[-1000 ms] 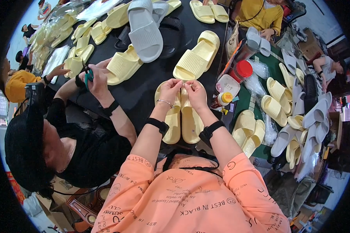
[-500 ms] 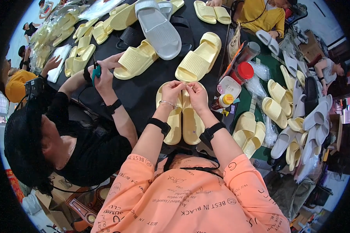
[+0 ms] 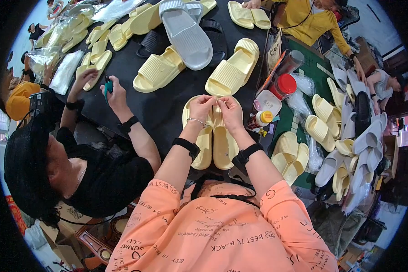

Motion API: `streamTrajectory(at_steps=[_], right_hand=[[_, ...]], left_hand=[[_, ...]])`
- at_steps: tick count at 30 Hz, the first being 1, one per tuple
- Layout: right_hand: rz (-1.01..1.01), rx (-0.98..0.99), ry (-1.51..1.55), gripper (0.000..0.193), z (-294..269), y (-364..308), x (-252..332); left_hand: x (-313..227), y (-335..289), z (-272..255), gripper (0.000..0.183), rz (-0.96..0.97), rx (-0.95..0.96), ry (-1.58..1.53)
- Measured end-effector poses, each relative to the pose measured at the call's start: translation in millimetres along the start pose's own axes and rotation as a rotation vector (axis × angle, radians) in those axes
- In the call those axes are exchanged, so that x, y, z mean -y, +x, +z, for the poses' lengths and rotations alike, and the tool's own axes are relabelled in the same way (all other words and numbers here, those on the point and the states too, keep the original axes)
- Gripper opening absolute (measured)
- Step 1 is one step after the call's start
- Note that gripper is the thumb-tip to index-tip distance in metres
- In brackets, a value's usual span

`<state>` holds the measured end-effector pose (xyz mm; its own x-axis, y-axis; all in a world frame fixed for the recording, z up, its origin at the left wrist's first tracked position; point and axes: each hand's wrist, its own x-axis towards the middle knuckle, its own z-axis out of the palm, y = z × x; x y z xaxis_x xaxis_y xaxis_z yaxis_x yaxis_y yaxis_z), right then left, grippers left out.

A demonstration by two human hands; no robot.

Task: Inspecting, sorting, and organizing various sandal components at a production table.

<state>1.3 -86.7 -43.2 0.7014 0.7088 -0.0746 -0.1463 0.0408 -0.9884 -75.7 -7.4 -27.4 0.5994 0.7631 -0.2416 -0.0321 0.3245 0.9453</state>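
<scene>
A pair of pale yellow slippers (image 3: 224,147) lies side by side at the table's near edge, in front of my body. Over their far ends, my left hand (image 3: 201,109) and my right hand (image 3: 230,111) meet with thumbs and fingertips pinched together. Anything between the fingertips is too small to make out. Just beyond my hands lies a yellow slipper (image 3: 232,68), with another yellow slipper (image 3: 159,69) to its left. A grey slipper (image 3: 186,34) rests at an angle behind them, its toe toward me.
At left, a co-worker in black (image 3: 99,181) holds teal-handled snippers (image 3: 108,86). A red-lidded jar (image 3: 285,84) and a yellow-capped bottle (image 3: 260,119) stand right of my hands. Grey and yellow slippers pile up on the green surface (image 3: 276,122) at right. Another person in yellow (image 3: 310,22) sits across.
My hands stay pinched in the same place. The co-worker at left has drawn a hand back from the yellow slipper, leftward. The person in yellow now reaches toward the grey slippers at right.
</scene>
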Motion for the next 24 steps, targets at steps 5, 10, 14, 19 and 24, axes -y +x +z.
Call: streamTrajectory(at_steps=[5,10,14,19,24], right_hand=[[-0.047,-0.027,-0.022,0.008,0.5,8.2,-2.3],[-0.012,0.037,-0.099,0.020,15.2,-12.0,36.6],[0.037,0.009,-0.213,0.021,-13.0,-8.9,24.7],[-0.042,0.018,-0.011,0.009,-7.0,-5.4,-0.9],[0.008,0.028,0.032,0.007,-6.2,0.6,5.2]], left_hand=[[-6.9,0.3,2.2,0.011,0.022,0.000,-0.066],[16.7,2.2,-20.6,0.013,0.000,-0.003,-0.115],[0.1,-12.6,8.1,0.014,-0.007,0.069,-0.163],[19.8,-1.4,-0.9,0.015,-0.024,0.034,-0.013],[12.5,-1.3,-2.4,0.016,0.004,0.033,-0.006]])
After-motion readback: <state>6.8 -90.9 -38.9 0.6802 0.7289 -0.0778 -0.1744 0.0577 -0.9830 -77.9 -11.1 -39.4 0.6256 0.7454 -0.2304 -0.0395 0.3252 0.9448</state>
